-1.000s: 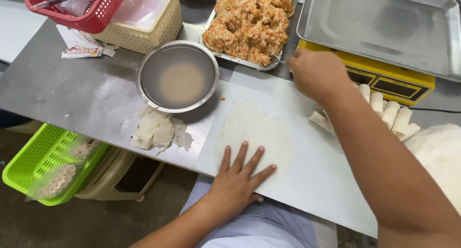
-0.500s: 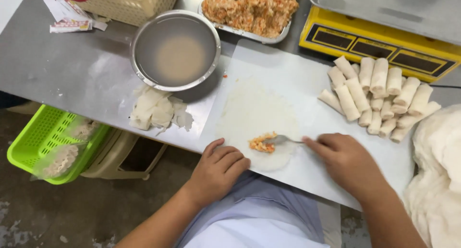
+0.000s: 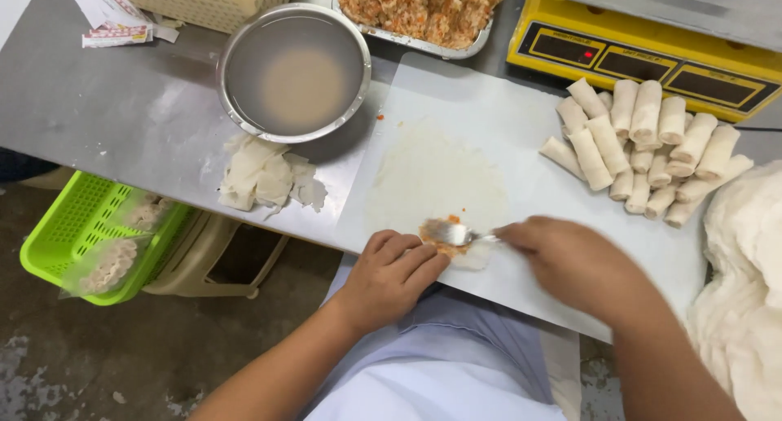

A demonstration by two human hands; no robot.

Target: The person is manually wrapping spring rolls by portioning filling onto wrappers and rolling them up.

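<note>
Head view: right hand (image 3: 574, 262) grips spoon (image 3: 456, 234) (handle hidden); curled left hand (image 3: 391, 270) half-covers filling (image 3: 440, 240).

Wrapper (image 3: 436, 177) lies mid-board (image 3: 521, 111), filling (image 3: 444, 240) on its near edge under the spoon (image 3: 452, 234). Bowl (image 3: 293, 71) left-rear on table (image 3: 98, 103), rolls (image 3: 643, 148) right, filling tray (image 3: 419, 10) behind, basket (image 3: 81, 225) lower left.

Board (image 3: 505, 120): white. Wrapper (image 3: 436, 181): translucent white. Filling (image 3: 444, 243): orange w/ pale flecks. Spoon (image 3: 456, 234): silver. Rolls (image 3: 643, 148): cream. Bowl (image 3: 293, 71): steel, cloudy beige liquid. Scale (image 3: 635, 59): yellow, black panel. Basket (image 3: 77, 225): lime green, grid pattern. Table (image 3: 106, 103): grey.
</note>
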